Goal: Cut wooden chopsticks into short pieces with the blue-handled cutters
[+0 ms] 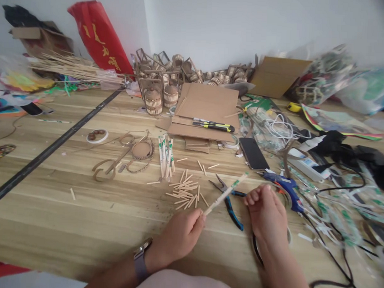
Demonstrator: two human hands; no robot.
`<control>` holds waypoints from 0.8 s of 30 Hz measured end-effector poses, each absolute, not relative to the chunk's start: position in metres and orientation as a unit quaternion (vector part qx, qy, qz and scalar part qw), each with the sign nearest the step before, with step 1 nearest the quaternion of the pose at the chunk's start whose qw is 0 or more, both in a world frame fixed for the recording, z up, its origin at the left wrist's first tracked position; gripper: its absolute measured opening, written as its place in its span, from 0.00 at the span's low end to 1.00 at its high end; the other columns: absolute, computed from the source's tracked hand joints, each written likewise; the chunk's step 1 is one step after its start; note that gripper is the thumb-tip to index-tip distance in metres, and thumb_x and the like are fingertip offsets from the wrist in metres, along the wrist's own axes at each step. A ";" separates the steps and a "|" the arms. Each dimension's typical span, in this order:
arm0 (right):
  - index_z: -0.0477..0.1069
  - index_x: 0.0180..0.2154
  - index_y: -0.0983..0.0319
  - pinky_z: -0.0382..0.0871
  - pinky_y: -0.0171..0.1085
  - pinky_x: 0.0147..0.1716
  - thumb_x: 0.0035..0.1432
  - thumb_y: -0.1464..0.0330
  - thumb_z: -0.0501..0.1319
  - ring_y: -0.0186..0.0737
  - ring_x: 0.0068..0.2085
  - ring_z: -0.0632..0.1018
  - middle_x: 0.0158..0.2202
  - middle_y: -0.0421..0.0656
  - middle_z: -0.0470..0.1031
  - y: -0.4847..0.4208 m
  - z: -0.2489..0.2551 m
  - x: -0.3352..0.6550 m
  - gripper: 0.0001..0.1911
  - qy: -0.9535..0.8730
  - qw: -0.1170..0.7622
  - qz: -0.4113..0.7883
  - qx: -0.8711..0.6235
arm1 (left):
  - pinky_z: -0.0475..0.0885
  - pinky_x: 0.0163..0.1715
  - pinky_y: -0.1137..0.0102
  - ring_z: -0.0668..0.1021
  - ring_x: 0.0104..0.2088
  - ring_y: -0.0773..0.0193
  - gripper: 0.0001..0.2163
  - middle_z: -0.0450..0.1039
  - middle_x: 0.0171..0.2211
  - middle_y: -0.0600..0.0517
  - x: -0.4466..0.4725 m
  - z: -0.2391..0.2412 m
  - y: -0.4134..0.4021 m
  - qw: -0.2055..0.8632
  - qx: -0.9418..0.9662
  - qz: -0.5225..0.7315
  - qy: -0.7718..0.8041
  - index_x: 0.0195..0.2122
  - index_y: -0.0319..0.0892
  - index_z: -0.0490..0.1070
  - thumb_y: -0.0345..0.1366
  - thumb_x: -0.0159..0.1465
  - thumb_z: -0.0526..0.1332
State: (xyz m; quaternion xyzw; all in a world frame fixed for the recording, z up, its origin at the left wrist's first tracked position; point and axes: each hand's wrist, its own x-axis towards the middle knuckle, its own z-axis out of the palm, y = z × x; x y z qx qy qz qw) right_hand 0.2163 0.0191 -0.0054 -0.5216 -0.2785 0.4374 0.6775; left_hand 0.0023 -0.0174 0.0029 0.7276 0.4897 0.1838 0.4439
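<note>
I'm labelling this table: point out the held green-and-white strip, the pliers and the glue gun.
Green-and-white strip (225,194), head view: middle of its length.
Pliers (230,208), head view: blue-and-black handle.
Glue gun (287,186), head view: blue body.

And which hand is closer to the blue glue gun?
Right. The right hand is close beside the blue glue gun; the left hand is farther away, across the pliers.

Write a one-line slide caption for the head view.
Left hand holding a slim, pale, green-marked strip near blue-handled metal pliers and a pile of short pale wooden sticks.
</note>
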 end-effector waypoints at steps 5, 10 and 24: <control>0.73 0.35 0.61 0.70 0.33 0.25 0.49 0.49 0.67 0.34 0.27 0.75 0.28 0.40 0.76 0.021 -0.008 0.220 0.22 -0.244 0.667 0.458 -0.535 | 0.56 0.28 0.70 0.68 0.27 0.65 0.16 0.68 0.25 0.53 0.000 0.004 -0.017 0.456 0.753 0.163 0.444 0.26 0.44 0.57 0.41 0.70 0.45; 0.72 0.26 0.59 0.70 0.34 0.24 0.47 0.49 0.68 0.35 0.24 0.75 0.24 0.39 0.77 0.023 -0.012 0.215 0.20 -0.229 0.652 0.485 -0.536 | 0.55 0.27 0.69 0.69 0.27 0.65 0.16 0.70 0.26 0.52 0.002 0.005 -0.020 0.447 0.773 0.130 0.430 0.26 0.43 0.59 0.41 0.70 0.45; 0.64 0.23 0.59 0.58 0.31 0.20 0.60 0.47 0.57 0.32 0.21 0.63 0.17 0.34 0.61 -0.018 -0.007 0.155 0.24 -0.362 0.553 0.580 -0.476 | 0.64 0.32 0.71 0.75 0.32 0.61 0.16 0.76 0.30 0.49 0.002 -0.003 -0.019 0.499 0.727 0.197 0.427 0.31 0.42 0.72 0.41 0.69 0.50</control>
